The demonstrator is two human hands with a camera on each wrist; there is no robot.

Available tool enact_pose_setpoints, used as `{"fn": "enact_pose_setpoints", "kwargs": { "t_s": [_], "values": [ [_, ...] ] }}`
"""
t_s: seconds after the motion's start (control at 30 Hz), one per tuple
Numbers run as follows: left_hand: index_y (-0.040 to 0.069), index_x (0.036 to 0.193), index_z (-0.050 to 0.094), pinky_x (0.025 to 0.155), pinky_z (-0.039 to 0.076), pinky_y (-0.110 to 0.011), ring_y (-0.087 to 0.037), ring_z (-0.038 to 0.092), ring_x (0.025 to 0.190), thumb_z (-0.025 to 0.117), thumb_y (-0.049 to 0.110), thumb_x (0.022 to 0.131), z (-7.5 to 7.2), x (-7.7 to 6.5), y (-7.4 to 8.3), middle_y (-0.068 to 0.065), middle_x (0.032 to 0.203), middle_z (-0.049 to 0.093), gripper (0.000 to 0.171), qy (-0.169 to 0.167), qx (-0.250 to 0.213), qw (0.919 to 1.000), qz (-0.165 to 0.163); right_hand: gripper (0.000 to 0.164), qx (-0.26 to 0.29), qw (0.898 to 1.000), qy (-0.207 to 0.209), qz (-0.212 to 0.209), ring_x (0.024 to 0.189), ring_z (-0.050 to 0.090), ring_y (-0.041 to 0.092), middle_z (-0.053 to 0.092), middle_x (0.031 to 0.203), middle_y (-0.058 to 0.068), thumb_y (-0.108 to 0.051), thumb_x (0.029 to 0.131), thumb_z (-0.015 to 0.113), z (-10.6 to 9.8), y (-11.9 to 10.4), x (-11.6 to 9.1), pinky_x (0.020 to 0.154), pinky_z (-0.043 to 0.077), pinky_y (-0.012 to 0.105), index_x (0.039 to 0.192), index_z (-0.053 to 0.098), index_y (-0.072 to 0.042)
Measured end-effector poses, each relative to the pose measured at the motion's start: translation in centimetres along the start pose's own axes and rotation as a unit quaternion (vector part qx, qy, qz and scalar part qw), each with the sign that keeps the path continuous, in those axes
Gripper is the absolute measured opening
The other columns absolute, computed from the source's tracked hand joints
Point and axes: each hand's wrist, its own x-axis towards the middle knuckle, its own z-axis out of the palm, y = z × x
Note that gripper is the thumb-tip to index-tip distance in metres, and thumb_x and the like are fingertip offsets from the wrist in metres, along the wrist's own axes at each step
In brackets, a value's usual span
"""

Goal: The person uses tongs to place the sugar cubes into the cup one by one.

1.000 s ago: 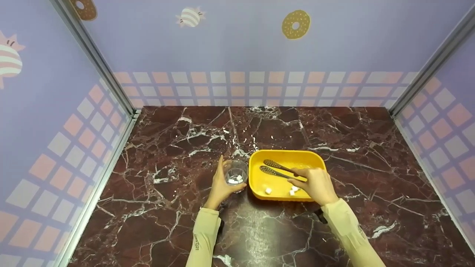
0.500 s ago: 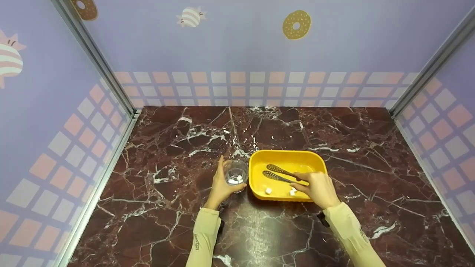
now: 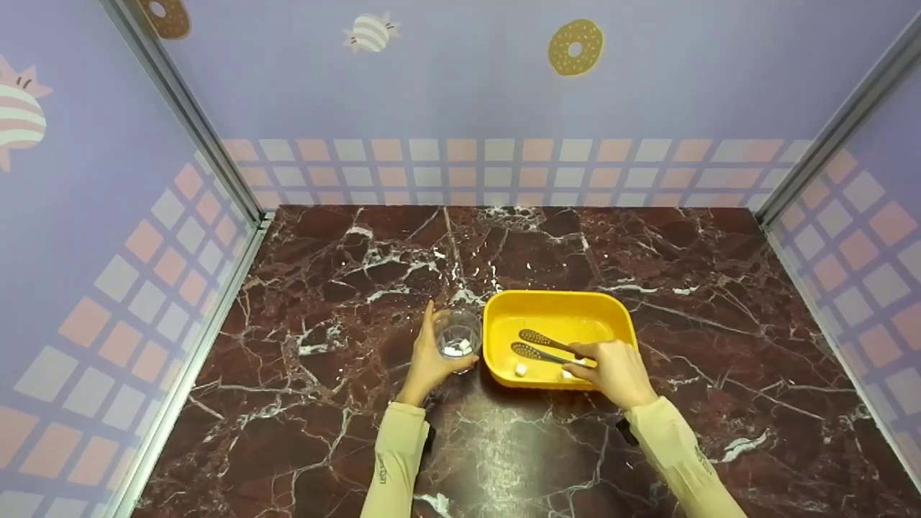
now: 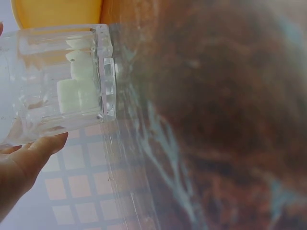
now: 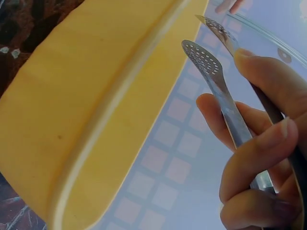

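Steady cup (image 3: 460, 332), below head-frame centre, clasped in left hand (image 3: 428, 362) and, with parted tongs (image 3: 533, 352) gripped in right hand (image 3: 619, 370), straddle cube (image 3: 520, 370) at tub's (image 3: 561, 308) lower left before squeezing lightly

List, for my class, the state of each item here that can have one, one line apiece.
Clear cup: upright, uncovered, held in the left grip
White cubes in the cup: at its bottom
Tongs: parted, holding nothing, held in the right grip
Yellow tub: upright, open-topped
White cubes in the tub: loose, some partly hidden
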Motion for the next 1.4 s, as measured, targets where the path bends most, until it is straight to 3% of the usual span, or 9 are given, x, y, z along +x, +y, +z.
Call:
{"fn": "enact_pose_setpoints", "kwargs": {
  "t_s": [0.13, 0.3, 0.47, 0.67, 0.87, 1.03, 1.4],
  "values": [
    [-0.011, 0.136, 0.013, 0.104, 0.035, -0.049, -0.046, 0.044, 0.115, 0.082, 0.004, 0.052, 0.0, 0.0, -0.1, -0.032, 0.126, 0.041, 0.11, 0.001, -0.002, 1.0, 0.002, 0.028, -0.005, 1.0, -0.014, 0.002, 0.065, 0.064, 0.022, 0.071, 0.079, 0.0, -0.032, 0.068, 0.074, 0.3, 0.0, -0.1, 0.054, 0.05, 0.036, 0.092, 0.072, -0.018],
    [-0.011, 0.136, 0.013, 0.103, 0.035, -0.05, -0.046, 0.044, 0.115, 0.082, 0.001, 0.052, 0.0, 0.0, -0.1, -0.032, 0.125, 0.042, 0.109, 0.003, -0.006, 1.0, 0.002, 0.028, -0.032, 0.999, -0.02, 0.003, 0.061, 0.063, 0.025, 0.071, 0.078, 0.001, -0.034, 0.067, 0.074, 0.6, -0.2, 0.1, 0.047, 0.045, 0.036, 0.091, 0.073, -0.02],
    [-0.013, 0.136, 0.013, 0.103, 0.034, -0.049, -0.047, 0.043, 0.115, 0.082, -0.001, 0.051, 0.0, 0.0, 0.0, -0.033, 0.125, 0.041, 0.11, 0.0, -0.017, 0.9999, 0.003, 0.021, -0.042, 0.999, -0.029, -0.013, 0.055, 0.057, 0.021, 0.068, 0.069, 0.0, -0.032, 0.069, 0.073, 1.0, -0.3, 0.4, 0.043, 0.041, 0.033, 0.085, 0.072, -0.018],
    [-0.014, 0.136, 0.012, 0.104, 0.034, -0.049, -0.047, 0.043, 0.115, 0.081, -0.001, 0.052, 0.0, -0.1, 0.1, -0.033, 0.126, 0.04, 0.109, -0.004, -0.021, 0.9998, 0.001, 0.022, -0.042, 0.998, -0.042, -0.016, 0.062, 0.061, 0.021, 0.071, 0.077, -0.001, -0.03, 0.067, 0.074, 1.2, -0.5, 0.5, 0.047, 0.045, 0.035, 0.087, 0.073, -0.018],
    [-0.013, 0.135, 0.013, 0.103, 0.035, -0.048, -0.046, 0.044, 0.115, 0.082, 0.0, 0.052, 0.0, -0.1, 0.2, -0.032, 0.126, 0.041, 0.11, -0.002, -0.01, 1.0, -0.001, 0.012, -0.048, 0.997, -0.059, -0.028, 0.049, 0.045, 0.013, 0.055, 0.054, -0.008, -0.029, 0.068, 0.074, 1.2, -0.6, 0.7, 0.04, 0.033, 0.029, 0.066, 0.064, -0.021],
    [-0.013, 0.136, 0.013, 0.104, 0.035, -0.048, -0.046, 0.044, 0.115, 0.083, 0.003, 0.051, 0.0, 0.0, 0.3, -0.032, 0.126, 0.041, 0.11, -0.002, -0.005, 1.0, 0.0, 0.016, -0.053, 0.996, -0.071, -0.029, 0.047, 0.04, 0.012, 0.048, 0.051, -0.01, -0.029, 0.067, 0.074, 1.4, -0.6, 0.8, 0.038, 0.028, 0.027, 0.061, 0.06, -0.023],
    [-0.013, 0.135, 0.013, 0.104, 0.035, -0.047, -0.046, 0.044, 0.115, 0.082, 0.002, 0.052, -0.1, 0.0, 0.2, -0.032, 0.126, 0.041, 0.109, -0.002, -0.011, 0.9999, 0.002, 0.015, -0.075, 0.994, -0.073, -0.034, 0.048, 0.047, 0.015, 0.055, 0.054, -0.006, -0.029, 0.065, 0.075, 1.6, -0.5, 1.0, 0.037, 0.031, 0.029, 0.06, 0.063, -0.022]
  ]
}}
